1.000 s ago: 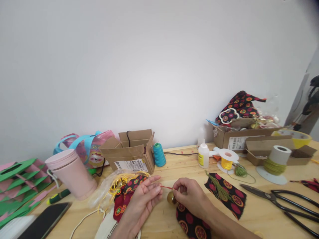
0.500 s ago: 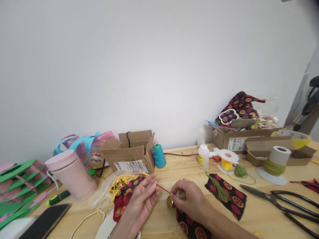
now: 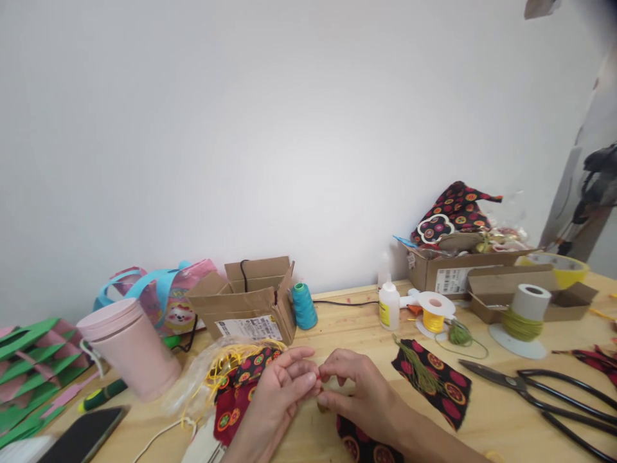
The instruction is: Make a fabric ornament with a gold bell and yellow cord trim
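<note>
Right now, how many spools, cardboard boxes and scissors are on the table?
Spools: 4 (teal, yellow, two green)
Cardboard boxes: 3
Scissors: 1
Total: 8

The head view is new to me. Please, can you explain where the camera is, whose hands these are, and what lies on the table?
The camera sits on a person's head and looks down at their own bare hands; no machine is involved. The left hand and right hand meet fingertip to fingertip, pinching something small and red; what it is, is too small to tell. On the wooden table lie patterned fabric, black scissors, a glue bottle, a teal thread spool, a pink cup and an open cardboard box.
</note>
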Tool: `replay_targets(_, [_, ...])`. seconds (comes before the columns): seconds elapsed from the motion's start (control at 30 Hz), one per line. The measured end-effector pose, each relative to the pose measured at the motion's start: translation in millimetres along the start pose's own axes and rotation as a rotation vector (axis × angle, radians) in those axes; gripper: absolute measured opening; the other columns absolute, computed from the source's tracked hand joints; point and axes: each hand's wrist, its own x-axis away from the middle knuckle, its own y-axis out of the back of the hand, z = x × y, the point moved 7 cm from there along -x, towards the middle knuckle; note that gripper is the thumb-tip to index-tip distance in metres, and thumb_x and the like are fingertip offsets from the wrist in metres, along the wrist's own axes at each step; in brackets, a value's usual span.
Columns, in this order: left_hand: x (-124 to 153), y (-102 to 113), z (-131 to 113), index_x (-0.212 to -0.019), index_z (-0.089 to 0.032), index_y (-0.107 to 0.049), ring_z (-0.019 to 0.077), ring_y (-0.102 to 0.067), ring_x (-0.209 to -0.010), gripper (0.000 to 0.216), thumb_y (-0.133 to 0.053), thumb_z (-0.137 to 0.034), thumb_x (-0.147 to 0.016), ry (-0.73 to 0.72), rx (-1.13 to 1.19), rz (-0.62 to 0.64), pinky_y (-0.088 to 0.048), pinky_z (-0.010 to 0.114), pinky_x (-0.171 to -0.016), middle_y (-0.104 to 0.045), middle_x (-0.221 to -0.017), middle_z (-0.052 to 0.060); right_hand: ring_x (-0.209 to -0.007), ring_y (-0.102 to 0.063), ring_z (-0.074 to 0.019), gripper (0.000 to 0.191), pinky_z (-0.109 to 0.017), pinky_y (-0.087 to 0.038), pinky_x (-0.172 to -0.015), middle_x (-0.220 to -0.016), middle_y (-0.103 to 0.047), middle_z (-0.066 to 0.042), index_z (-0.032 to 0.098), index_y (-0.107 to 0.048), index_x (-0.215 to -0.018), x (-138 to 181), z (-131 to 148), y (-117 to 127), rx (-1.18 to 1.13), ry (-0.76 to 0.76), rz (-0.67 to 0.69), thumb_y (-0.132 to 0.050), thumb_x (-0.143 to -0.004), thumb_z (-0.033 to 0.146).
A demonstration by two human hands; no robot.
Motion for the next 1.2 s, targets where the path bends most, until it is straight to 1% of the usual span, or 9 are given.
replay_targets(0.1, [-4,-6,-6,-0.081,-0.014,-0.061,0.0084,-0.060,-0.053,0.031,-0.075,-0.014,-0.054,-0.028,-0.083,0.037,-0.047,0.016,-0.053,-0.065,-0.061,0.001,-0.065,-0.050,-0.0119,0.006,-0.021,-0.038,-0.060,-0.067,-0.060,0.001,0.022,-0.066,-0.070,-1,-4,2,-0.090,-0.048,-0.026,-0.060,-0.069,0.020])
replay_targets(0.27, [-11,-7,-20,-0.082,-0.015,-0.063,0.0096,-0.060,-0.058,0.028,-0.073,-0.016,-0.056,-0.064,-0.216,0.046,-0.047,0.019,-0.058,-0.065,-0.065,0.001,-0.059,-0.049,-0.0116,0.010,-0.022,-0.037,-0.055,-0.063,-0.059,0.000,0.017,-0.067,-0.066,-2,-20,2,-0.322,-0.136,-0.106,-0.060,-0.069,0.023])
replay_targets(0.37, [-13,-9,-23,-0.087,-0.018,-0.063,0.0118,-0.061,-0.069,0.028,-0.070,-0.018,-0.060,-0.111,-0.289,0.049,-0.048,0.021,-0.065,-0.066,-0.078,0.003,-0.053,-0.046,-0.0102,0.012,-0.022,-0.036,-0.050,-0.058,-0.057,0.001,0.016,-0.065,-0.062,-3,-28,1,-0.495,-0.202,-0.153,-0.062,-0.065,0.027])
replay_targets(0.47, [-14,-17,-13,-0.089,-0.020,-0.064,0.0161,-0.059,-0.085,0.029,-0.070,-0.019,-0.061,-0.133,-0.345,0.132,-0.045,0.025,-0.077,-0.066,-0.090,0.005,-0.050,-0.046,-0.0096,0.017,-0.022,-0.037,-0.050,-0.054,-0.058,0.001,0.015,-0.065,-0.059,-5,-33,4,-0.647,-0.246,-0.199,-0.066,-0.059,0.032])
replay_targets(0.53, [-15,-20,-1,-0.090,-0.021,-0.064,0.0180,-0.057,-0.093,0.031,-0.070,-0.018,-0.060,-0.128,-0.326,0.187,-0.042,0.028,-0.084,-0.066,-0.095,0.005,-0.051,-0.049,-0.0101,0.019,-0.023,-0.039,-0.053,-0.055,-0.060,0.001,0.015,-0.066,-0.058,-6,-35,8,-0.708,-0.266,-0.238,-0.069,-0.055,0.034])
replay_targets(0.67, [-16,-15,12,-0.095,-0.025,-0.061,0.0186,-0.054,-0.100,0.035,-0.068,-0.015,-0.062,-0.166,-0.324,0.192,-0.039,0.030,-0.089,-0.064,-0.102,0.005,-0.052,-0.051,-0.0108,0.022,-0.024,-0.041,-0.056,-0.055,-0.062,0.001,0.016,-0.066,-0.057,-7,-40,16,-0.748,-0.291,-0.301,-0.071,-0.051,0.037])
replay_targets(0.8, [-17,-14,16,-0.096,-0.024,-0.060,0.0193,-0.055,-0.097,0.035,-0.065,-0.011,-0.064,-0.208,-0.425,0.193,-0.040,0.031,-0.088,-0.065,-0.100,0.005,-0.047,-0.048,-0.0091,0.024,-0.022,-0.038,-0.049,-0.050,-0.059,0.002,0.015,-0.065,-0.055,-6,-44,17,-0.749,-0.318,-0.337,-0.072,-0.049,0.037])
replay_targets(1.0, [-14,-24,22,-0.085,-0.019,-0.064,0.0201,-0.057,-0.091,0.021,-0.062,-0.012,-0.065,-0.233,-0.628,0.160,-0.042,0.030,-0.084,-0.067,-0.091,0.006,-0.046,-0.045,-0.0081,0.023,-0.021,-0.035,-0.047,-0.049,-0.056,0.003,0.014,-0.063,-0.055,-5,-52,15,-0.754,-0.338,-0.366,-0.072,-0.051,0.035])
replay_targets(1.2, [-15,-21,22,-0.078,-0.017,-0.065,0.0192,-0.059,-0.081,0.014,-0.061,-0.014,-0.065,-0.276,-0.736,0.077,-0.044,0.028,-0.077,-0.068,-0.082,0.005,-0.044,-0.044,-0.0073,0.023,-0.020,-0.033,-0.044,-0.048,-0.054,0.003,0.014,-0.062,-0.057,-5,-58,6,-0.788,-0.332,-0.327,-0.070,-0.055,0.035])
